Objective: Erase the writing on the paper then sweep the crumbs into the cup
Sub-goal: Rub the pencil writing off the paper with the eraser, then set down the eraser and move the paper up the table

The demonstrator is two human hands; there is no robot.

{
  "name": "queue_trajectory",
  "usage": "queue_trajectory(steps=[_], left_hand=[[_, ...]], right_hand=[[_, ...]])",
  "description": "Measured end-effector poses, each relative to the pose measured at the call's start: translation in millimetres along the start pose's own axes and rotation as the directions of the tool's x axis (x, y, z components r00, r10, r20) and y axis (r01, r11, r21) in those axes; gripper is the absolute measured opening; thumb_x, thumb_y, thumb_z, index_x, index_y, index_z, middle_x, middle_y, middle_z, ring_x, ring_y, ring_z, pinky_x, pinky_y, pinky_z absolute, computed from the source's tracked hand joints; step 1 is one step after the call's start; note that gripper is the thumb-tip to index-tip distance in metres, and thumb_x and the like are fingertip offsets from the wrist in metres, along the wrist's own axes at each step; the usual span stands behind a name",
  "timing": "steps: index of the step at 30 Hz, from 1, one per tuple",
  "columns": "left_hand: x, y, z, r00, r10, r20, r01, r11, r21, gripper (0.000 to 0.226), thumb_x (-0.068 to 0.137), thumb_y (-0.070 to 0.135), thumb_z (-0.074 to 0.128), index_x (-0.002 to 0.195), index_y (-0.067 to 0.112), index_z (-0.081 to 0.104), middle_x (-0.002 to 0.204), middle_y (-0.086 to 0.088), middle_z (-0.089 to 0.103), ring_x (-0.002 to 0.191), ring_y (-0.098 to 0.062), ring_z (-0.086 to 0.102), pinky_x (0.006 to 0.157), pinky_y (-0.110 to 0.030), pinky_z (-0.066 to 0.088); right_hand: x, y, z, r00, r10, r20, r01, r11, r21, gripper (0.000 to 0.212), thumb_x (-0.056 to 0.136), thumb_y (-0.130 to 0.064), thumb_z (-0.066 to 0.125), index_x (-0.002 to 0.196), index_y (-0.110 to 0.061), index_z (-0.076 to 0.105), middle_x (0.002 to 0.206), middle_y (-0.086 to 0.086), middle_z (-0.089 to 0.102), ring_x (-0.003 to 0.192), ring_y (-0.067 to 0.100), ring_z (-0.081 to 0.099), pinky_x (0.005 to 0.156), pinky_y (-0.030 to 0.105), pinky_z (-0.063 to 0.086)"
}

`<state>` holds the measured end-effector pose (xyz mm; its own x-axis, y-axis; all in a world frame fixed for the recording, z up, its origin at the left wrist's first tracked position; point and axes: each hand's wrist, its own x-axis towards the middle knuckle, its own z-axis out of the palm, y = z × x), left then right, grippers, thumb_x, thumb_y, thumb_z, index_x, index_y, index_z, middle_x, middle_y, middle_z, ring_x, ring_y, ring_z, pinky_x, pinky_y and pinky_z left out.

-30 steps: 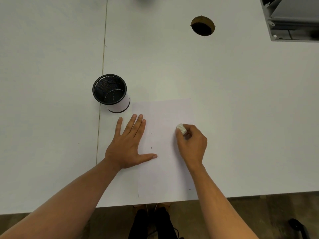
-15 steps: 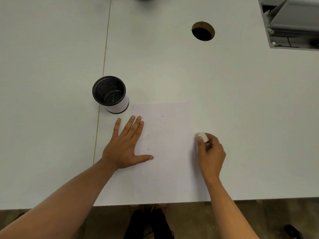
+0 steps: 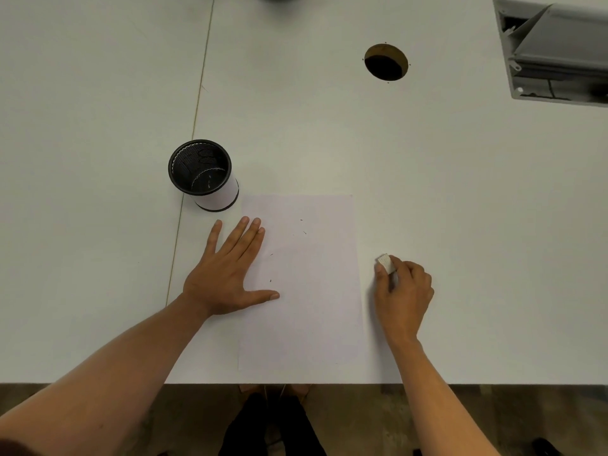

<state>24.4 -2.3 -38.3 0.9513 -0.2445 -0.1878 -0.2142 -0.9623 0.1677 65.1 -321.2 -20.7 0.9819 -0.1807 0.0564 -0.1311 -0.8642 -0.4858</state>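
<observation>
Just beyond the fingertips of the left hand (image 3: 227, 278), a little to their left, stands the cup (image 3: 204, 175): upright, with a black mesh inside, a black rim and a white band round its outer wall. It sits on the white table (image 3: 98, 126) close to a seam between two tabletop panels, clear of the paper's far left corner.

The left hand lies flat, palm down, fingers straight and a little spread, thumb stretched out to the right. The palm and little finger rest on the bare table; the thumb and the other fingertips press on the left edge of the sheet of paper (image 3: 309, 291). The paper lies lengthwise away from the person, its near edge by the table's edge. No writing can be made out on it. A few dark eraser crumbs (image 3: 301, 220) are scattered over its far half, to the right of the left hand's fingers, with one just beyond the thumb tip.

To the right of the paper, off the sheet, the right hand (image 3: 403, 291) pinches a small white eraser (image 3: 385, 263) between thumb and curled fingers. The eraser sticks out at the fingertips; whether it touches the table cannot be told.

Far beyond the right hand there is a round cable hole (image 3: 385, 62) in the tabletop, and farther right a grey metal housing (image 3: 559, 54) at the corner.
</observation>
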Motion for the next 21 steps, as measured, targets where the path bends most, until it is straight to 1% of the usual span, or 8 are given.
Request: queue_trajectory(steps=[5,9,11,15,16,18,20,21], left_hand=[[-1,0,0,1.000,-0.004,0.004,0.004,1.000,0.006,0.116,0.081,0.092,0.025,0.160,0.012,0.000,0.170,-0.005,-0.003,0.156,-0.021,-0.004,0.122,-0.062,0.006],[-1,0,-1,1.000,0.004,-0.004,-0.004,1.000,-0.010,0.115,0.082,0.092,0.025,0.160,0.012,0.000,0.170,-0.005,-0.001,0.156,-0.021,-0.004,0.123,-0.062,0.005],[0,0,-2,1.000,0.006,-0.005,-0.006,1.000,-0.018,0.115,0.081,0.092,0.025,0.161,0.011,0.002,0.170,-0.006,0.000,0.156,-0.021,-0.003,0.123,-0.062,0.005],[-1,-1,-1,1.000,0.008,-0.021,-0.009,1.000,-0.026,0.115,0.082,0.092,0.026,0.161,0.011,0.003,0.170,-0.006,0.002,0.156,-0.021,-0.002,0.123,-0.061,0.003],[-1,-1,-1,1.000,0.009,-0.023,-0.010,1.000,-0.028,0.115,0.082,0.092,0.026,0.161,0.011,0.003,0.170,-0.006,0.003,0.156,-0.021,-0.002,0.123,-0.061,0.003],[-1,-1,-1,0.999,0.014,-0.031,-0.015,0.999,-0.032,0.115,0.082,0.092,0.027,0.161,0.011,0.005,0.169,-0.006,0.004,0.156,-0.022,-0.001,0.123,-0.061,0.004],[-1,-2,-1,0.999,0.016,-0.043,-0.018,0.999,-0.041,0.114,0.082,0.091,0.028,0.161,0.011,0.006,0.169,-0.007,0.004,0.156,-0.022,0.000,0.123,-0.061,0.004],[-1,-2,-1,0.999,0.018,-0.046,-0.020,0.999,-0.045,0.114,0.083,0.091,0.028,0.161,0.011,0.007,0.169,-0.007,0.005,0.156,-0.022,0.000,0.123,-0.061,0.004]], right_hand=[[2,0,-2,1.000,0.025,-0.014,-0.025,0.999,-0.020,0.026,0.087,-0.032,0.068,0.103,-0.012,0.067,0.094,0.007,0.065,0.089,0.023,0.052,0.076,0.029,0.032],[1,-3,-2,0.997,0.082,0.008,-0.082,0.997,0.002,0.034,0.084,-0.040,0.068,0.106,-0.015,0.065,0.104,0.005,0.063,0.097,0.022,0.052,0.082,0.029,0.034],[-2,-8,-3,0.994,0.112,0.018,-0.113,0.993,0.044,0.039,0.084,-0.043,0.068,0.110,-0.014,0.063,0.109,0.005,0.060,0.101,0.022,0.051,0.085,0.030,0.035],[-16,-28,-6,0.995,0.098,-0.025,-0.095,0.989,0.114,0.037,0.088,-0.040,0.063,0.114,-0.012,0.061,0.114,0.007,0.060,0.106,0.023,0.052,0.090,0.028,0.036],[-22,-34,-6,0.997,0.074,-0.012,-0.073,0.991,0.115,0.037,0.089,-0.038,0.062,0.115,-0.012,0.061,0.115,0.006,0.060,0.106,0.022,0.052,0.091,0.028,0.036],[-35,-45,-3,0.997,0.029,0.067,-0.036,0.992,0.118,0.036,0.090,-0.038,0.061,0.117,-0.013,0.061,0.115,0.004,0.060,0.107,0.020,0.052,0.091,0.028,0.039],[-44,-55,0,0.987,0.031,0.156,-0.046,0.995,0.093,0.041,0.091,-0.042,0.059,0.121,-0.014,0.058,0.120,0.004,0.059,0.111,0.019,0.051,0.093,0.028,0.040],[-48,-60,2,0.983,0.049,0.175,-0.060,0.997,0.055,0.046,0.090,-0.045,0.059,0.124,-0.013,0.056,0.123,0.005,0.058,0.113,0.021,0.050,0.095,0.030,0.040]])
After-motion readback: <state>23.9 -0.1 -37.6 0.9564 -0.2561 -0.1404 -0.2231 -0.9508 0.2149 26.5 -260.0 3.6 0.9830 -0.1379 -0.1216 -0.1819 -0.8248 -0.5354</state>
